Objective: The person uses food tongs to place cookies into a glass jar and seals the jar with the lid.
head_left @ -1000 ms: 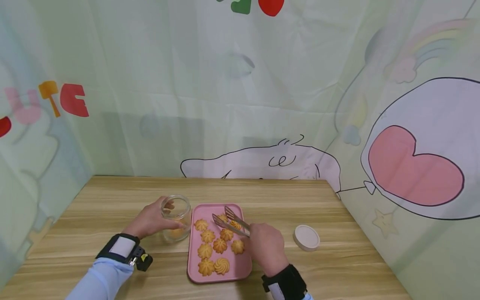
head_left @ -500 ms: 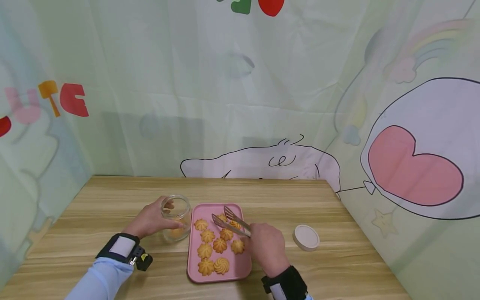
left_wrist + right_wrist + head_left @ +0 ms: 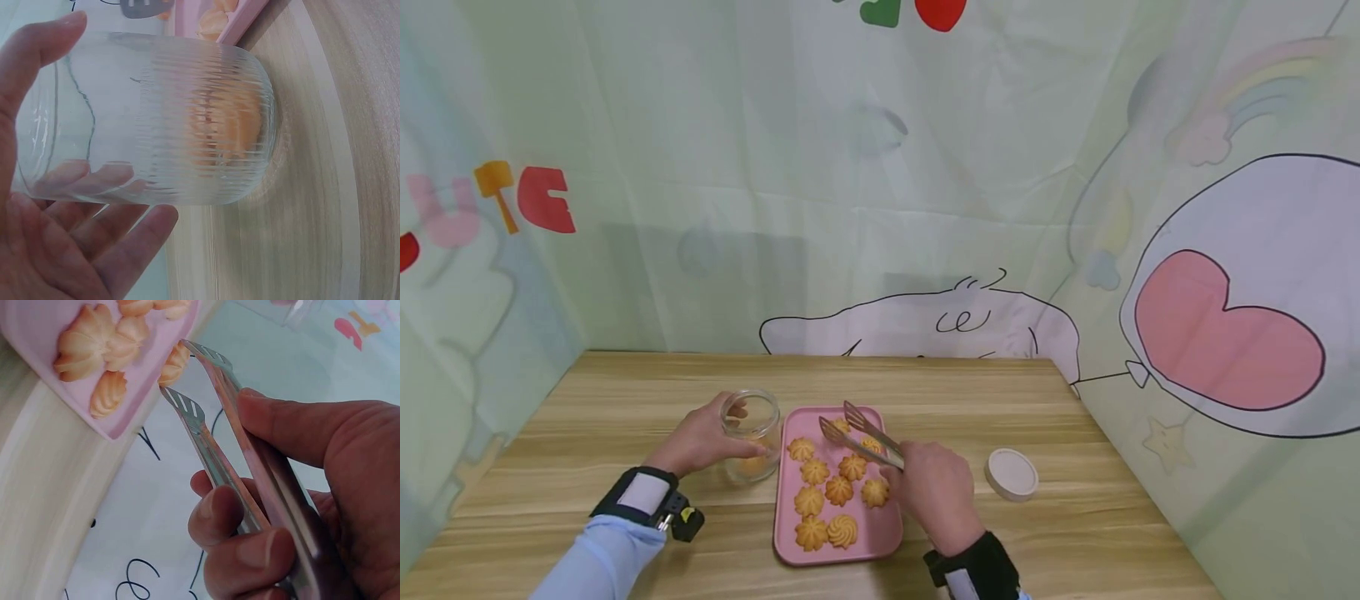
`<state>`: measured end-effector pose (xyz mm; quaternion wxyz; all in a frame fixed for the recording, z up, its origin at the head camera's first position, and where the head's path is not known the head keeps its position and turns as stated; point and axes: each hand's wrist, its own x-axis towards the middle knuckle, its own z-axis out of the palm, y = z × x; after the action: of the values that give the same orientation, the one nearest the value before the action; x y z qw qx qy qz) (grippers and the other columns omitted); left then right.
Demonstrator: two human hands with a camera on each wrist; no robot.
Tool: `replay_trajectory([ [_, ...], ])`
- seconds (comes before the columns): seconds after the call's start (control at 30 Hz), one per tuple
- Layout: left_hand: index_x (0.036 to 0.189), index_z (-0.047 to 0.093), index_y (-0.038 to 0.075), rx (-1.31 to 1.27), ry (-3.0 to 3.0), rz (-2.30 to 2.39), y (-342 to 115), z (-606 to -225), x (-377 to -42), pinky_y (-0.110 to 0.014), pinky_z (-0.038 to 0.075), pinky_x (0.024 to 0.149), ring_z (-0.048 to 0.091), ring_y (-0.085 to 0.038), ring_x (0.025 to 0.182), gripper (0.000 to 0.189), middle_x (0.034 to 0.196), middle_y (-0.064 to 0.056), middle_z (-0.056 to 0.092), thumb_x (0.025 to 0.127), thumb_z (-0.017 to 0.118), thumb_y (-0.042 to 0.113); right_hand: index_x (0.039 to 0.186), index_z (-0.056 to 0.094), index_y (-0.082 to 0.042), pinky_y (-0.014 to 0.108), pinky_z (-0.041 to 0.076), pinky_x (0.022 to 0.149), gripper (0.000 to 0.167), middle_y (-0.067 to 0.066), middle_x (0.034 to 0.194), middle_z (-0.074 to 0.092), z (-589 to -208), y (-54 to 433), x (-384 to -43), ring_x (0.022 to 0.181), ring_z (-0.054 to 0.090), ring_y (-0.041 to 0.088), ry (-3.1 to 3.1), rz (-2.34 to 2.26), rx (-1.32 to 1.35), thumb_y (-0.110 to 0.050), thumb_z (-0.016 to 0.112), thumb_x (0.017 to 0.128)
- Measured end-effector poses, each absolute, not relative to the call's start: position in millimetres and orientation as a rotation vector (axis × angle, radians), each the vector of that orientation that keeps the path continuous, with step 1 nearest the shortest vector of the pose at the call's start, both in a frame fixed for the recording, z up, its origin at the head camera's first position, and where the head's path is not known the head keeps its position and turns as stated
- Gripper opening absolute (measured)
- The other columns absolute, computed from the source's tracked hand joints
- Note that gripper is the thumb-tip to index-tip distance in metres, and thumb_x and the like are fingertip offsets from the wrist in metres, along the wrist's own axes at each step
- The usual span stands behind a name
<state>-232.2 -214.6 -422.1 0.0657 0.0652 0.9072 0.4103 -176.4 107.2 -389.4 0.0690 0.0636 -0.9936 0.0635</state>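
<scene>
My left hand (image 3: 700,437) holds a clear glass jar (image 3: 125,81) upright on the table, left of the pink tray; thumb and fingers are round its sides. Orange-brown cookies (image 3: 231,122) show through the ribbed lower wall. With my right hand (image 3: 936,487) I grip metal tongs (image 3: 253,444) over the tray (image 3: 880,542), thumb on one arm and fingers round the other. One cookie (image 3: 175,364) shows between the slotted tips, near the tray's far end. Several more swirled cookies (image 3: 838,490) lie on the tray.
A round white lid (image 3: 1012,474) lies on the wooden table (image 3: 1097,517) to the right of my right hand. Behind the table hangs a printed cloth backdrop (image 3: 715,167), which also runs along both sides.
The tongs have shifted slightly away from me and left, and the cookie between their tips has shifted with them. My left hand and the jar stay in place.
</scene>
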Motion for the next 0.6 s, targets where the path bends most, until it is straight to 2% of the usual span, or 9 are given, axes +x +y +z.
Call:
replay_trajectory([
  [0.17, 0.149, 0.043, -0.008, 0.211, 2.744, 1.236, -214.5, -421.5, -231.2, -0.064, 0.051, 0.103, 0.056, -0.052, 0.13, 0.098, 0.143, -0.033, 0.056, 0.079, 0.094, 0.038, 0.107, 0.08, -0.01, 0.03, 0.04, 0.044, 0.036, -0.001, 0.064, 0.056, -382.8, 107.6, -173.9, 0.053, 0.05, 0.013, -2.926, 0.171, 0.247, -0.041, 0.086, 0.089],
  [0.6, 0.147, 0.045, -0.009, 0.221, 2.745, 1.243, -214.4, -421.1, -230.7, -0.063, 0.052, 0.102, 0.058, -0.051, 0.128, 0.095, 0.142, -0.033, 0.057, 0.08, 0.094, 0.036, 0.11, 0.081, -0.011, 0.03, 0.041, 0.044, 0.039, 0.001, 0.068, 0.064, -366.0, 103.4, -166.9, 0.054, 0.054, 0.013, -2.81, 0.191, 0.301, -0.043, 0.086, 0.088],
])
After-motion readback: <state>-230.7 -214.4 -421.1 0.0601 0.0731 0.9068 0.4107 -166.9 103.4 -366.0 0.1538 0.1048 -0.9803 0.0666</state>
